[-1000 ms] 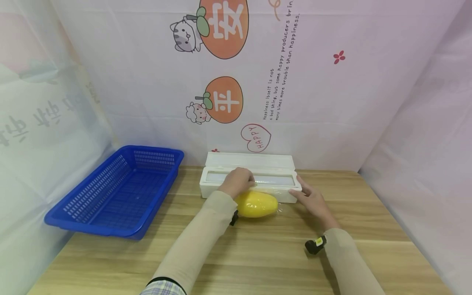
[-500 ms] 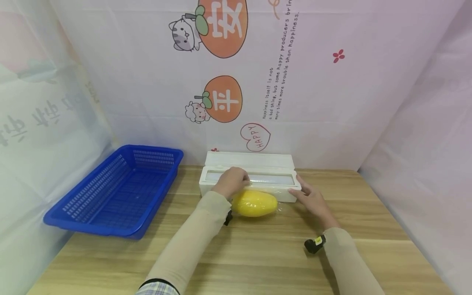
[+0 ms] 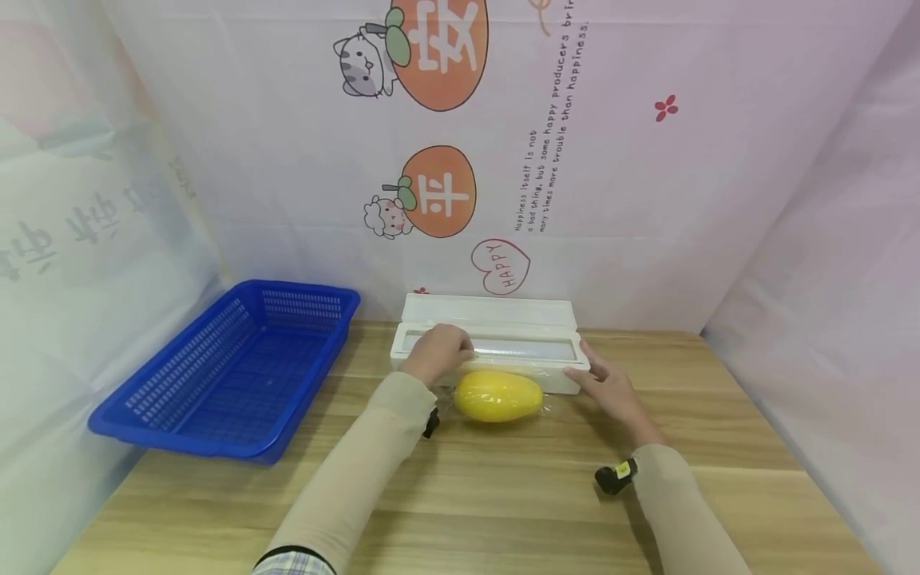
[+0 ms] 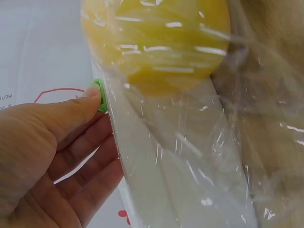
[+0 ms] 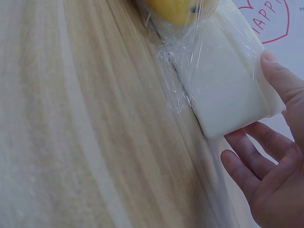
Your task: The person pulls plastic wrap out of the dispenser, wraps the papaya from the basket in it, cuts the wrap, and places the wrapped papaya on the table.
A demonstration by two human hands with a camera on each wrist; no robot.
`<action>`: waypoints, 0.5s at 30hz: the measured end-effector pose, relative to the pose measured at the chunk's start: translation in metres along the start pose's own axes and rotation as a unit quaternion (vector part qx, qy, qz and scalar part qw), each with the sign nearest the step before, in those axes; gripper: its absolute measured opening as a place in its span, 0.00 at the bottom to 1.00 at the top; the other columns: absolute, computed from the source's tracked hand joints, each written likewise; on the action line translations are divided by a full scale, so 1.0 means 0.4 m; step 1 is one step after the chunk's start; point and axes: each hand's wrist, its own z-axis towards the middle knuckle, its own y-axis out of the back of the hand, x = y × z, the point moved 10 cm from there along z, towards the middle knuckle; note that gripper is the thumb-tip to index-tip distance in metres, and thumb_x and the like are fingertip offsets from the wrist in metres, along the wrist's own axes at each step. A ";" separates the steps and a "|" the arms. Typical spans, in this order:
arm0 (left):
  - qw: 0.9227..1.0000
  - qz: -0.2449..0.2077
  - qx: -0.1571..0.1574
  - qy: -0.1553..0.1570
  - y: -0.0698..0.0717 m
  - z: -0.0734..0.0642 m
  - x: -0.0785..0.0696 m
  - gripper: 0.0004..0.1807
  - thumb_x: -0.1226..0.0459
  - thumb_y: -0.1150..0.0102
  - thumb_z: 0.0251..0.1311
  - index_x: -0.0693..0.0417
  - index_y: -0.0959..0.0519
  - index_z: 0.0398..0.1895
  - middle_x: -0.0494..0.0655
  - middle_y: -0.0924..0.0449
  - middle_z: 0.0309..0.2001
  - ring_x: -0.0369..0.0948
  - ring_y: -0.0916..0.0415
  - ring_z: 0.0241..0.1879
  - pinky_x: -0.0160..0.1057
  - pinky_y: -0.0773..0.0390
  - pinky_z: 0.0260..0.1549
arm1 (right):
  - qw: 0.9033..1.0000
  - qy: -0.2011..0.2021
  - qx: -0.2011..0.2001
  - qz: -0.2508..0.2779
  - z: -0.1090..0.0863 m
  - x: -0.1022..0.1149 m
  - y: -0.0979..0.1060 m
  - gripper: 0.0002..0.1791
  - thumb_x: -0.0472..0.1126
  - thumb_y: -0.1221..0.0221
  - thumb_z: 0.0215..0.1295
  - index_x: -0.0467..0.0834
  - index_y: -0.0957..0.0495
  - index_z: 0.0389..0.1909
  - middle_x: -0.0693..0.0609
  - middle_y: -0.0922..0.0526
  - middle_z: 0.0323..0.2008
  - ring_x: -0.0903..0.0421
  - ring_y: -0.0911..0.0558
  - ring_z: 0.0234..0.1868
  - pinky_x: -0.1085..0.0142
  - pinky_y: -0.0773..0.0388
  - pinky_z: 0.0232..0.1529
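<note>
A long white cling film box (image 3: 557,377) stands at the back of the table, its lid (image 3: 496,311) raised. Against its front lies a yellow oval fruit (image 3: 498,397) with clear film (image 4: 190,156) over it. My left hand (image 3: 440,351) is at the box's upper edge, left of the middle. In the left wrist view its thumb presses a small green slide cutter (image 4: 101,97) on that edge, the other fingers partly hidden behind. My right hand (image 3: 609,391) grips the box's right end, thumb on top and fingers around the end in the right wrist view.
A blue plastic basket (image 3: 269,435) with slotted sides stands on the left of the wooden table (image 3: 503,503). A printed white cloth (image 3: 611,200) hangs right behind the box, and more cloth encloses both sides.
My left hand has slid leftward along the box's upper edge, uncovering more of the fruit's left end. The right hand stays at the box's right end. The fruit has hardly moved.
</note>
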 end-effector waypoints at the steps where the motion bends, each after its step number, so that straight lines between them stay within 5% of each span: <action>1: 1.000 0.001 0.000 0.000 0.001 -0.001 0.002 0.07 0.61 0.37 0.67 0.52 0.13 0.42 0.44 0.14 0.43 0.41 0.19 0.45 0.41 0.21 0.49 | 1.000 0.001 0.001 0.000 0.001 -0.001 0.000 0.48 0.68 0.39 0.62 0.64 0.51 0.79 0.49 0.51 0.78 0.39 0.41 0.74 0.38 0.48 0.70; 15: 1.000 0.001 -0.005 -0.011 0.014 -0.011 0.032 0.06 0.61 0.37 0.67 0.51 0.13 0.41 0.43 0.14 0.42 0.40 0.19 0.42 0.41 0.20 0.47 | 1.000 0.008 -0.002 -0.003 0.001 -0.003 0.002 0.49 0.68 0.39 0.63 0.61 0.52 0.79 0.51 0.51 0.78 0.39 0.40 0.73 0.39 0.45 0.70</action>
